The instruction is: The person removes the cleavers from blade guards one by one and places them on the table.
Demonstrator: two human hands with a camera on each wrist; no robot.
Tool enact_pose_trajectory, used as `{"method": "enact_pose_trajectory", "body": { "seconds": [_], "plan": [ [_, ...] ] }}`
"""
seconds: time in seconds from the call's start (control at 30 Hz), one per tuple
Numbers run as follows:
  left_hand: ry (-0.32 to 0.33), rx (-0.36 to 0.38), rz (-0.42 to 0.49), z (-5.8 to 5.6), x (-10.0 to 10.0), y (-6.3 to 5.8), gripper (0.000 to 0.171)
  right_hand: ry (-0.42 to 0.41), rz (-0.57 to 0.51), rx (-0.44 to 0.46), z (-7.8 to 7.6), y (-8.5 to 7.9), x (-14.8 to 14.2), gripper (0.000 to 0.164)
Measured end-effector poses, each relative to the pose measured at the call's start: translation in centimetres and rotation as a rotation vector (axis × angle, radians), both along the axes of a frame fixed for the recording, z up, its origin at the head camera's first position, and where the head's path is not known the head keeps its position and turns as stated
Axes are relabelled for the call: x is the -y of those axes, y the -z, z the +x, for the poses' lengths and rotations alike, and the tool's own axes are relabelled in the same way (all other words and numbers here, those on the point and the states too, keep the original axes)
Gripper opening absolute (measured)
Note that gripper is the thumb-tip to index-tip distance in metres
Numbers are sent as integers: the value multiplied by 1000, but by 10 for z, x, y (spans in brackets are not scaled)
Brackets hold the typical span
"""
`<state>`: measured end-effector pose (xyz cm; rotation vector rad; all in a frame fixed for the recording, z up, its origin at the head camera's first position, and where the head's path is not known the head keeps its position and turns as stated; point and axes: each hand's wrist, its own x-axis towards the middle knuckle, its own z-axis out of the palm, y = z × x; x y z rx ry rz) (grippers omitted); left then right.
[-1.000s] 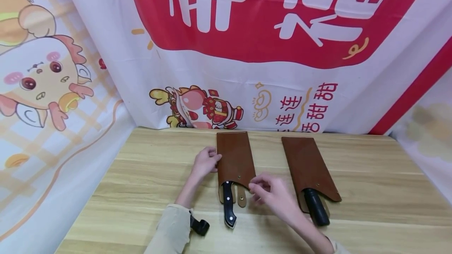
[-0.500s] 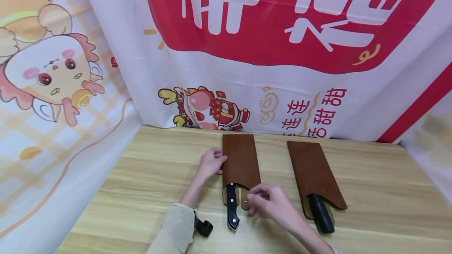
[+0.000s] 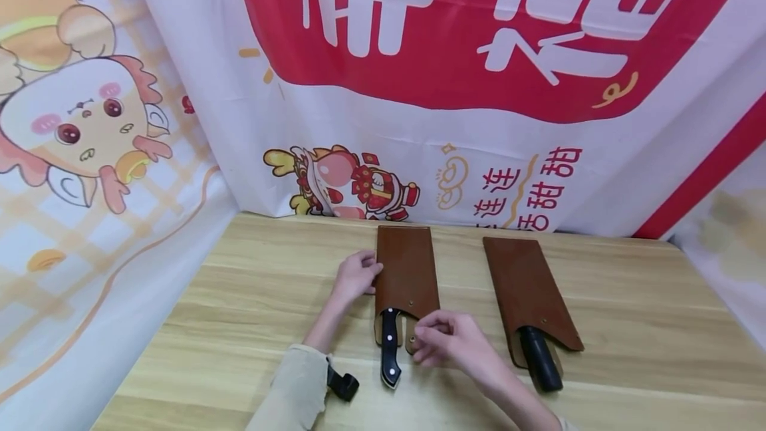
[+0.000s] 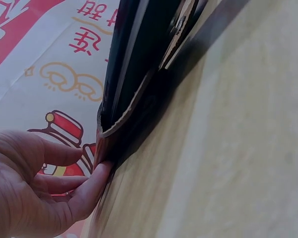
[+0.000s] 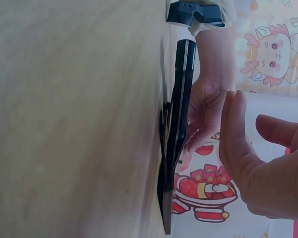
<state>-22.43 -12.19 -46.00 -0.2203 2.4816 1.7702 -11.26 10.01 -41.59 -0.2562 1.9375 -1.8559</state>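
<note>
A brown leather knife sheath (image 3: 407,265) lies on the wooden table in the head view, a knife (image 3: 390,344) in it with the riveted black handle sticking out at the near end. My left hand (image 3: 356,275) rests its fingers against the sheath's left edge; in the left wrist view the fingertips (image 4: 100,176) touch that edge low down. Over the snap strap (image 3: 411,340), beside the knife handle, hovers my right hand (image 3: 451,344), partly covering it. The right wrist view shows its thumb (image 5: 275,130) apart from the fingers, nothing between them, above the knife.
To the right lies a second brown sheath (image 3: 526,278) with a plain black handle (image 3: 541,359) protruding. A black wrist device (image 3: 343,384) sits at the left cuff. Printed cloth (image 3: 383,98) hangs along the table's back edge.
My right hand has shifted slightly left, from the sheath's right corner to over the snap strap. The left hand keeps its place at the sheath edge. The head view has shifted a little.
</note>
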Motion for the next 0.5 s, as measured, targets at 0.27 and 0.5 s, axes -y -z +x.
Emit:
{"method": "enact_pose_trajectory", "body": {
  "seconds": [0.27,0.5],
  "plan": [
    [18,-14,5,0,-2,-2,44,-25,-31,44,-1,3,4,29],
    [26,-4,0,2,-2,-4,45,-75,-52,90,2,9,6,30]
  ]
}}
